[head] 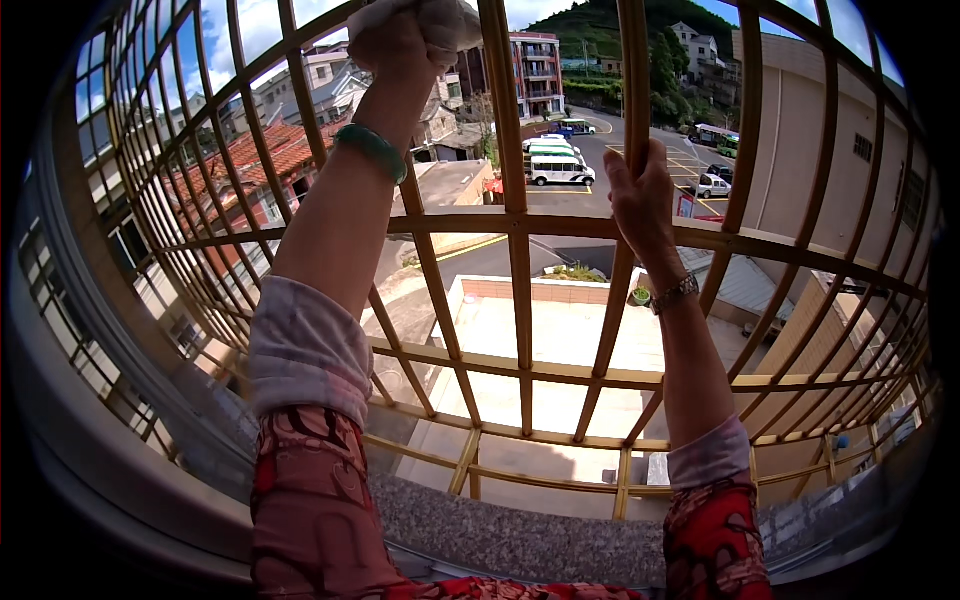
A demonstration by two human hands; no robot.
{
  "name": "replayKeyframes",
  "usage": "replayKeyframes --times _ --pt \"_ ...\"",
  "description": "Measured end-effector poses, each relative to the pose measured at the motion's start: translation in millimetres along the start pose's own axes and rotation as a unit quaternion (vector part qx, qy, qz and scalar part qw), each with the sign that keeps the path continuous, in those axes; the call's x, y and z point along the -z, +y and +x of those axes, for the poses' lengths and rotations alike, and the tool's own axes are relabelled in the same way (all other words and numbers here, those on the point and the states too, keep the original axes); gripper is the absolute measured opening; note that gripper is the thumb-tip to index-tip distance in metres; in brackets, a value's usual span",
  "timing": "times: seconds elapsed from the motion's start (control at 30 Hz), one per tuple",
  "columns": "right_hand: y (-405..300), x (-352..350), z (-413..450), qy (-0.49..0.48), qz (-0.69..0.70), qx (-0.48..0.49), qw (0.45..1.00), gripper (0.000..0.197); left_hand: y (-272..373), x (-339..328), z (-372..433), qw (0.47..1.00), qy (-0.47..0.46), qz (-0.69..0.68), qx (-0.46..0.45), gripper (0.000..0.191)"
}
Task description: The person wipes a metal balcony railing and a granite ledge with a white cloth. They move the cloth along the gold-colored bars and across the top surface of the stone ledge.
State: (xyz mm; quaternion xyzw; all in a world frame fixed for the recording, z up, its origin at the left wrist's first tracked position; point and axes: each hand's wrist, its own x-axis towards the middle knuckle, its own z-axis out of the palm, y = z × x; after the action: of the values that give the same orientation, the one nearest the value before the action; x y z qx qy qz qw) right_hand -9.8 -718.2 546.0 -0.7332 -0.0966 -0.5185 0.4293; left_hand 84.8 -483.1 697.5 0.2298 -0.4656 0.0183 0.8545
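Observation:
Raised to the top of the view, my left hand (394,37) grips a whitish cloth (448,24) bunched at the upper part of a gold-coloured metal window grille (516,223). Whether the cloth touches a bar there is hard to tell. My right hand (643,196) is wrapped around a vertical grille bar (635,82), just above the horizontal crossbar. A green bangle (373,152) circles my left wrist, and a metal-band watch (675,293) sits on my right one. Both patterned red sleeves have their pale cuffs turned back.
A speckled stone sill (517,517) runs below the grille, with the window frame (90,300) curving along the left. Beyond the bars, far below, lie a pale terrace (555,315), a road and parked white vans (561,169). A beige building wall (810,142) rises on the right.

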Motion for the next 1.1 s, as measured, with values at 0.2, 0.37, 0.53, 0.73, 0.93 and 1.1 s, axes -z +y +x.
replayKeyframes --times 0.2,0.37,0.53,0.73,0.93,1.1 --pt "8.7 -5.7 0.4 0.012 0.0 0.013 1.0 0.028 77.7 75.0 7.8 0.969 -0.171 0.154 -0.086 0.026" --pt "11.5 2.1 4.8 0.018 -0.031 -0.008 0.999 0.03 86.5 109.5 -26.9 0.978 0.084 0.186 -0.035 0.027" --pt "9.5 -0.5 2.0 0.004 -0.03 -0.011 0.999 0.03 78.2 78.9 -43.0 0.959 0.156 0.225 -0.067 0.004" --pt "0.5 -0.7 -0.6 0.004 -0.007 -0.016 1.0 0.03 87.4 110.0 -4.6 0.96 -0.035 0.278 -0.011 0.005" --pt "7.1 -0.5 1.9 0.018 -0.051 0.009 0.998 0.031 18.3 18.4 -26.3 0.957 0.182 0.193 -0.118 0.027" --pt "14.0 4.3 5.5 -0.004 -0.062 0.026 0.998 0.032 35.8 43.1 -10.7 0.949 0.173 0.241 -0.105 0.019"
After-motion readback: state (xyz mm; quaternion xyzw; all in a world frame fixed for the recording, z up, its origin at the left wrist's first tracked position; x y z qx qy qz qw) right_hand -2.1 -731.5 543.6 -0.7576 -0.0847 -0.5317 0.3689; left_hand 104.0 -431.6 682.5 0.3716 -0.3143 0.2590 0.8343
